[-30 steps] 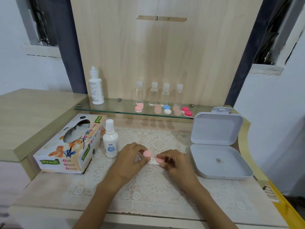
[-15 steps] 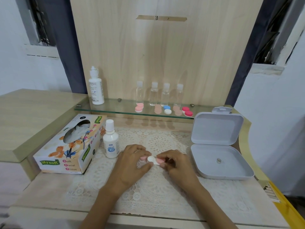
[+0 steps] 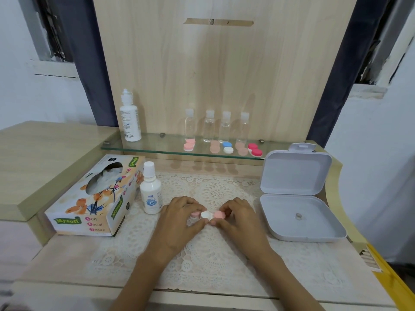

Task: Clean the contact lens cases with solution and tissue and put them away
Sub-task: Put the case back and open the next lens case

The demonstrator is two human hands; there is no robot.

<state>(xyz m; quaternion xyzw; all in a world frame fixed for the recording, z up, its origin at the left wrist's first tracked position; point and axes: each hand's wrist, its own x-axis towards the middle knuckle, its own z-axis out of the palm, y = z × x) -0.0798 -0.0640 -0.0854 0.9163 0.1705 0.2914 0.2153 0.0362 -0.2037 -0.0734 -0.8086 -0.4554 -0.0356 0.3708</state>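
Pinching contact lens case (image 3: 208, 215), left hand (image 3: 179, 218), right hand (image 3: 239, 217), fingers curled.

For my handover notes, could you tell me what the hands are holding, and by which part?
One contact lens case, held by both ends: the left hand pinches its left end, the right hand its pink-capped right end.
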